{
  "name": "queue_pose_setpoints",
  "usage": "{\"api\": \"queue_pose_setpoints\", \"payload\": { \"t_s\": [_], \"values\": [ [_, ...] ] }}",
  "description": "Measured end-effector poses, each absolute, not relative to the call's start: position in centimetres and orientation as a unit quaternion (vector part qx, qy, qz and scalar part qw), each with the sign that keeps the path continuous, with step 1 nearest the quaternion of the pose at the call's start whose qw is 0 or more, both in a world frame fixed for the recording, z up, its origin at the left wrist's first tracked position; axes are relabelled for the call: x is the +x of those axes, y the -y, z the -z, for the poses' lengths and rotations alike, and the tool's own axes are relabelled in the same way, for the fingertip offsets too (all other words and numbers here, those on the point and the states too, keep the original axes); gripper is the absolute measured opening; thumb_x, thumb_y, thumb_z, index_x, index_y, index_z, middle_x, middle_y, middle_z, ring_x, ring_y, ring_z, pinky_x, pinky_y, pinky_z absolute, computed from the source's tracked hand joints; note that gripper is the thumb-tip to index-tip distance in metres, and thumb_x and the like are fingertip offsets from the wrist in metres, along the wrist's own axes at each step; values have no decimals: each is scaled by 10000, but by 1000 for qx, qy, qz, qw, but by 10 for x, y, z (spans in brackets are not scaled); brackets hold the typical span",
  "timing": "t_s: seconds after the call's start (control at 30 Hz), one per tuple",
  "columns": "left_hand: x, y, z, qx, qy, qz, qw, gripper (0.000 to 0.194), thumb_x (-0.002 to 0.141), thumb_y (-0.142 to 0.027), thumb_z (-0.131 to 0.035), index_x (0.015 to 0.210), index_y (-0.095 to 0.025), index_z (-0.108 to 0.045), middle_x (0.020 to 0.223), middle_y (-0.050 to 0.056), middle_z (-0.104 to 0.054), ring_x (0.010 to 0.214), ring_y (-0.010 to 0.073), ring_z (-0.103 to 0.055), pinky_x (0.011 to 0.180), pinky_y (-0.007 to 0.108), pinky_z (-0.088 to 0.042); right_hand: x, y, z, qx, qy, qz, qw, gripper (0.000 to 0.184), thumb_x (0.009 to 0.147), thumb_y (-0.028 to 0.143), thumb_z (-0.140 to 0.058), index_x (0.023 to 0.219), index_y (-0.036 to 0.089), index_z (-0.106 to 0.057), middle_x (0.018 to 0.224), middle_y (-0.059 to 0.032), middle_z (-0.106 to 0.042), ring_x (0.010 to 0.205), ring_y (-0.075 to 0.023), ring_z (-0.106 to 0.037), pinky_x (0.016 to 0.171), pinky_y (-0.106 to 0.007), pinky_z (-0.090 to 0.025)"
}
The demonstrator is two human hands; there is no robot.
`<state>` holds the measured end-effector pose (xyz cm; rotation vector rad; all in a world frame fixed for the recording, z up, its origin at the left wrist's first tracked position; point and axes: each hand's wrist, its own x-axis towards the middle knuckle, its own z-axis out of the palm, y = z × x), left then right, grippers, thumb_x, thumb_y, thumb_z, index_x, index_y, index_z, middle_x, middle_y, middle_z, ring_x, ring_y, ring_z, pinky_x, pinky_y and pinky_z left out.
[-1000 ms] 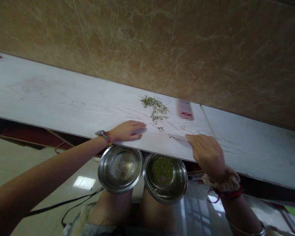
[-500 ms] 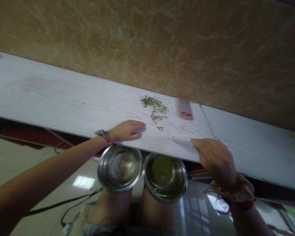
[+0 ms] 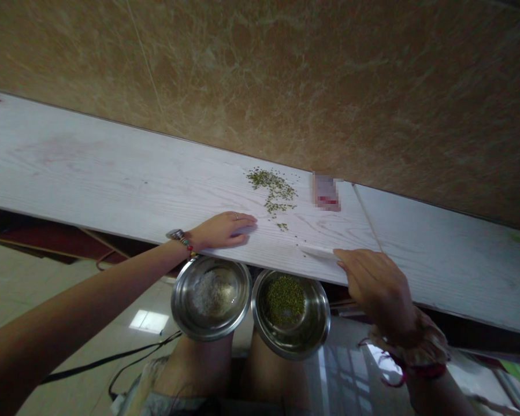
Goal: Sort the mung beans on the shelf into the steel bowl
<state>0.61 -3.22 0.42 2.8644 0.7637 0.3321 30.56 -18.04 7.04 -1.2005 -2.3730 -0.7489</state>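
My left hand (image 3: 223, 229) lies flat on the white board, its fingers stretched out beside a scatter of small green beans (image 3: 275, 188), which look like mung beans. My right hand (image 3: 375, 286) is closed around a thin, pale, blade-like tool (image 3: 319, 252) near the board's front edge. The tool points left, with a few loose specks close to its tip. Below the edge, a steel bowl (image 3: 324, 329) holds more green beans. To its left, another steel bowl (image 3: 177, 303) has pale, whitish contents that I cannot make out exactly.
A blurred-out packet (image 3: 326, 193) lies by the tiled wall (image 3: 260, 75) at the back of the white board (image 3: 91, 167). Both bowls sit over my knees (image 3: 205, 367). A dark strap (image 3: 112, 356) hangs at lower left above the shiny floor.
My right hand has moved right and slightly toward me, and the tool's tip has shifted with it. A few specks near the tip moved slightly. My left hand stays put.
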Motion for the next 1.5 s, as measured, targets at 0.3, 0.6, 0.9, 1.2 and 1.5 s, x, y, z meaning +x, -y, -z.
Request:
{"api": "queue_pose_setpoints", "payload": {
  "t_s": [0.3, 0.6, 0.9, 1.2, 1.5],
  "values": [
    [6, 32, -3, 957, -255, -115, 74, 352, 898, -294, -448, 1213, -146, -502, 1304, 102, -528, 1157, 194, -512, 984, 321, -386, 309, 166, -65, -455, 803, 340, 183, 195, 841, 73, -460, 932, 153, -612, 760, -52, -673, 710, -163, -566, 676, -295, -393],
    [6, 32, -4, 957, -258, -112, 75, 352, 898, -300, -454, 1222, -168, -496, 1312, 87, -523, 1161, 189, -508, 983, 319, -381, 309, 176, -66, -451, 822, 297, 183, 274, 807, 31, -419, 977, 155, -595, 800, -64, -678, 747, -177, -579, 701, -309, -404],
    [6, 31, -3, 957, -255, -112, 82, 364, 900, -301, -447, 1223, -141, -498, 1313, 104, -520, 1165, 197, -506, 993, 323, -374, 310, 181, -67, -440, 832, 283, 185, 249, 808, 26, -429, 957, 123, -605, 779, -73, -671, 745, -177, -574, 683, -303, -413],
    [6, 32, -2, 957, -251, -119, 79, 353, 903, -296, -439, 1227, -170, -495, 1319, 85, -517, 1170, 188, -501, 987, 322, -377, 305, 186, -65, -448, 824, 271, 217, 251, 833, 61, -443, 986, 142, -625, 801, -67, -685, 767, -175, -592, 708, -309, -427],
    [6, 32, -4, 958, -252, -117, 76, 349, 898, -292, -438, 1208, -147, -507, 1306, 101, -526, 1165, 191, -505, 987, 318, -382, 307, 174, -62, -460, 803, 320, 203, 153, 846, 80, -497, 939, 124, -611, 767, -63, -682, 714, -163, -581, 663, -286, -411]
  ]
}}
